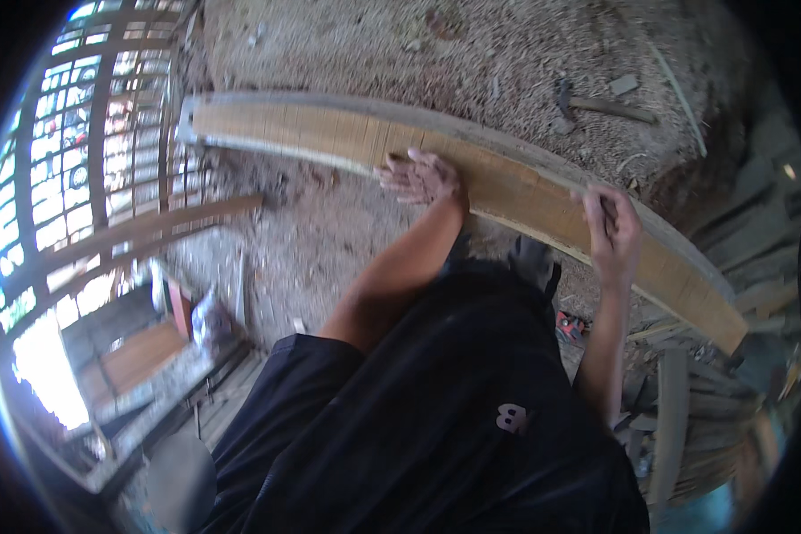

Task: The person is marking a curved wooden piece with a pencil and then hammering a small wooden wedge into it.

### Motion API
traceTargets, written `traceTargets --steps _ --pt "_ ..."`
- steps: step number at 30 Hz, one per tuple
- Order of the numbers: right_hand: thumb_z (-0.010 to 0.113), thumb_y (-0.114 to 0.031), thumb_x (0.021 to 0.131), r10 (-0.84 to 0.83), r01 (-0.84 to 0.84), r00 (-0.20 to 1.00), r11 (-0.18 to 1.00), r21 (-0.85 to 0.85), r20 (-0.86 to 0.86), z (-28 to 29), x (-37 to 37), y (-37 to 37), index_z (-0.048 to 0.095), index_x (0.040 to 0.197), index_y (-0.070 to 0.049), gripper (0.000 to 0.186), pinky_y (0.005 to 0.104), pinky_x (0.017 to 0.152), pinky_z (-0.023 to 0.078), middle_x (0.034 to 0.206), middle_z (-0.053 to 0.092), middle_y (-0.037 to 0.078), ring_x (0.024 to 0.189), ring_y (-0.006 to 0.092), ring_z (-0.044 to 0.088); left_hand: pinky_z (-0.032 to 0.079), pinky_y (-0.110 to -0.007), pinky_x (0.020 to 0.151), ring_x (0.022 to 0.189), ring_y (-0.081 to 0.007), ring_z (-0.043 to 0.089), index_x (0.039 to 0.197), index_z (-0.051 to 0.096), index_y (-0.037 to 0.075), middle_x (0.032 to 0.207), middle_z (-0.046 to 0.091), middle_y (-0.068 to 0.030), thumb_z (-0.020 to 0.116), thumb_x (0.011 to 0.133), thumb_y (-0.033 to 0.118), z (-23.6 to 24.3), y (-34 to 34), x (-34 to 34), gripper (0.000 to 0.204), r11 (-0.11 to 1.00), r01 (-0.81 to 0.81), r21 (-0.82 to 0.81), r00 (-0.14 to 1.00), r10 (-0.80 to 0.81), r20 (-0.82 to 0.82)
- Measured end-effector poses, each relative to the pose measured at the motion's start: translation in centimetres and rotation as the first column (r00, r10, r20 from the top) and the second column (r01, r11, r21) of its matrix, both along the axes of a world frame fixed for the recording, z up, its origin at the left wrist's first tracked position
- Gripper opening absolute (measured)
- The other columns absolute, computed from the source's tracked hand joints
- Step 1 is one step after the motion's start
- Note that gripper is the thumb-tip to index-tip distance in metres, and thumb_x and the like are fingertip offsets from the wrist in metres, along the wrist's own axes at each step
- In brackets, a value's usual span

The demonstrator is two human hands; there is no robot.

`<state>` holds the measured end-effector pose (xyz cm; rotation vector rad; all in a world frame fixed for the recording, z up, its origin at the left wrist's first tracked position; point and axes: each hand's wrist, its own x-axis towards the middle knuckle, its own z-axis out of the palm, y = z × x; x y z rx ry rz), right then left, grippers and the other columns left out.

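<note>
A long wooden plank [514, 185] stretches across in front of me, from the far left to the lower right; its bend comes at least partly from the lens. My left hand [423, 176] lies on the near side of the plank, about mid-length, fingers stretched out and somewhat apart. Farther right, my right hand [612, 222] is over the plank with its fingers curled together. A small blurred thing seems to stick out by its fingertips toward the plank's far edge, but its kind cannot be told.
A hammer [610, 109] lies on the wood-littered ground [347, 40] beyond the plank. Stacked timber [752, 231] fills the right side. A slatted wooden lattice [107, 116] stands at left, with a plastic bag [212, 319] below it. A red tool-like object [570, 326] sits near my feet.
</note>
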<state>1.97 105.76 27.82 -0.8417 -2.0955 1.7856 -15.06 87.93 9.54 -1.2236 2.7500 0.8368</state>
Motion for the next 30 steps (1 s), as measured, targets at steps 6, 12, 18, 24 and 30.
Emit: traceTargets --steps 6,12,18,24,30 --pt "0.065 -0.011 0.103 0.288 -0.291 0.957 0.940 -0.176 -0.046 -4.3 -9.0 7.4 0.070 0.106 -0.001 0.012 0.0255 0.078 0.057 0.093 0.076 0.009 0.090 0.0126 0.074 0.022 -0.058 0.124 0.158 -0.0381 0.019 0.165 0.020 0.017 0.173 0.011 -0.0196 0.034 0.108 0.050 -1.6 3.0 -0.5 0.068 0.953 -0.208 -0.221 0.976 0.216 0.013" --pt "0.067 -0.013 0.102 0.458 -0.448 0.885 0.887 -0.113 0.087 -8.7 -14.9 9.1 0.070 0.108 -0.003 0.012 0.0261 0.070 0.056 0.086 0.076 0.006 0.081 0.0092 0.073 0.025 -0.056 0.123 0.157 -0.0405 0.021 0.166 0.018 0.017 0.172 0.013 -0.0223 0.032 0.108 0.048 -1.9 2.4 -0.9 0.067 0.941 -0.274 -0.201 0.961 0.275 -0.021" --pt "0.066 -0.014 0.102 0.426 -0.398 0.900 0.889 -0.227 0.091 -12.4 -18.5 8.3 0.070 0.108 -0.004 0.012 0.0251 0.064 0.051 0.081 0.073 0.003 0.070 0.0067 0.066 0.030 -0.054 0.121 0.153 -0.0458 0.026 0.167 0.016 0.017 0.168 0.017 -0.0291 0.029 0.108 0.047 1.2 3.7 -0.6 0.067 0.957 -0.246 -0.154 0.964 0.258 0.062" --pt "0.062 -0.006 0.103 0.618 -0.585 0.756 0.785 -0.201 0.214 -14.1 -21.3 7.8 0.068 0.109 -0.002 0.010 0.0236 0.075 0.057 0.090 0.074 0.004 0.083 0.0077 0.071 0.030 -0.054 0.121 0.151 -0.0488 0.028 0.167 0.014 0.019 0.167 0.019 -0.0316 0.030 0.108 0.046 1.8 4.4 -1.1 0.067 0.953 -0.199 -0.229 0.968 0.228 0.107" --pt "0.065 -0.011 0.096 0.726 -0.713 0.644 0.684 -0.155 0.241 -14.7 -22.8 7.1 0.070 0.102 -0.005 0.010 0.0289 0.063 0.050 0.076 0.070 0.003 0.068 0.0078 0.063 0.025 -0.051 0.124 0.155 -0.0460 0.021 0.167 0.012 0.017 0.168 0.016 -0.0302 0.031 0.108 0.042 1.9 4.6 -0.5 0.067 0.963 -0.180 -0.199 0.968 0.210 0.139"
